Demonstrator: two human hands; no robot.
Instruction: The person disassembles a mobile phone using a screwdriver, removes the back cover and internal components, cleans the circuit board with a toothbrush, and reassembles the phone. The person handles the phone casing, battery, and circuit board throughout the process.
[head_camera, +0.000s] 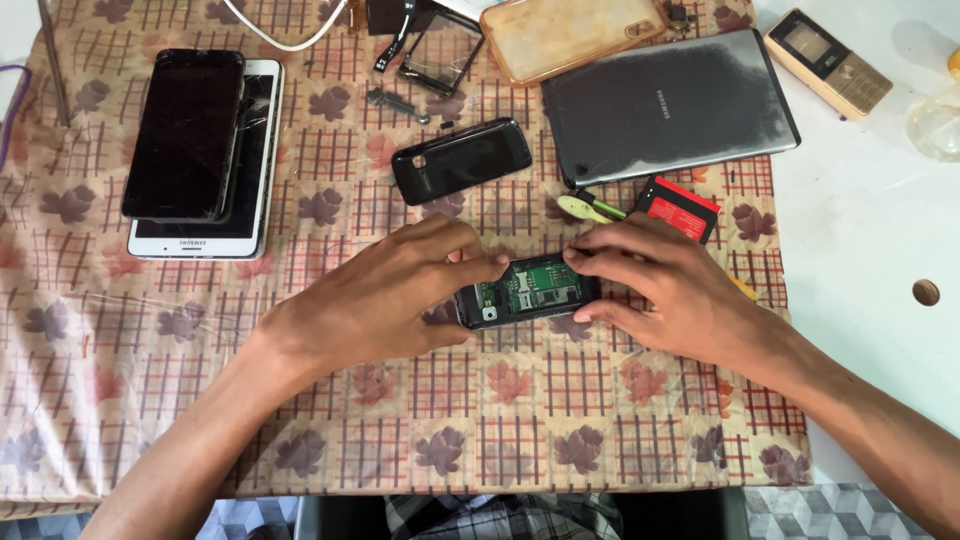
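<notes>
- Hands at centre of frame, both closed on one small phone (527, 290) lying back-up on the counter (860, 260), its rear cover off and green board and card slots exposed.
- Left hand (385, 295): thumb and fingers pinch the phone's left end (fingertips curl over the upper edge).
- Right hand (660, 285): fingers laid along the phone's right end, thumb under the lower edge.
- Black back cover (460, 158) lies just above the hands, apart from the phone; red-and-black battery (678, 207) sits upper right of the right hand, beside a green-tipped pry tool (588, 208).
- Around it: stacked tablets (200, 150) at upper left, grey tablet (670, 105) at upper right, gold keypad phone (828, 62) at far upper right, all on or near the patterned cloth (300, 420).
- Judgement: step in hand looks like work on the opened body, battery bay empty. Next move calls for steady grip and fine fingertip pressure at the seam, without flexing the board.
</notes>
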